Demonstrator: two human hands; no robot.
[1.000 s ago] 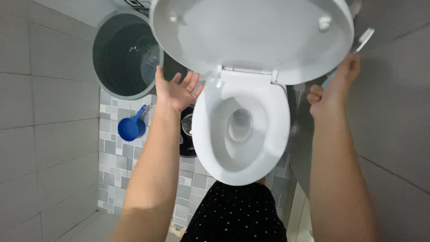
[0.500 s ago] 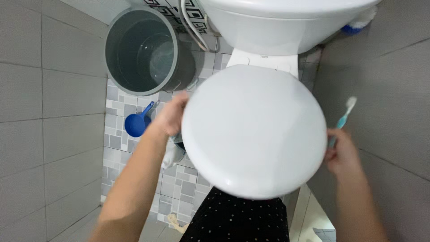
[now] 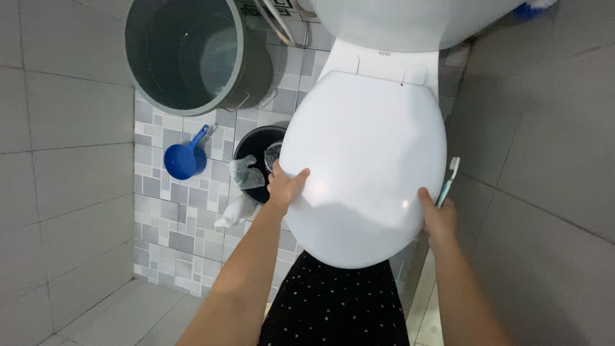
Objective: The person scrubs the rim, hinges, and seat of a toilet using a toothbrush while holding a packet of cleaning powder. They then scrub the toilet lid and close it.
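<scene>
From the head camera, I am looking down at one white toilet lid (image 3: 365, 160), which is lying shut over the bowl below the one white cistern (image 3: 410, 19). My left hand (image 3: 285, 186) is resting on the lid's left edge, thumb lying on top and the fingers curling under the rim, so it is lightly gripping that edge. My right hand (image 3: 437, 214) is touching the lid's right edge with its thumb while its other fingers are wrapping around one toothbrush (image 3: 447, 182), pale blue with a white head pointing up beside the lid.

On the tiled floor (image 3: 160, 218) to the left, one large grey bucket (image 3: 192, 54) is standing open with water in it. One blue dipper (image 3: 184, 159) is lying just below it. One small black bin (image 3: 256, 160) is sitting just beside the toilet, with clear plastic bags spilling from it. My dark dotted clothing (image 3: 336, 304) is showing between my two forearms.
</scene>
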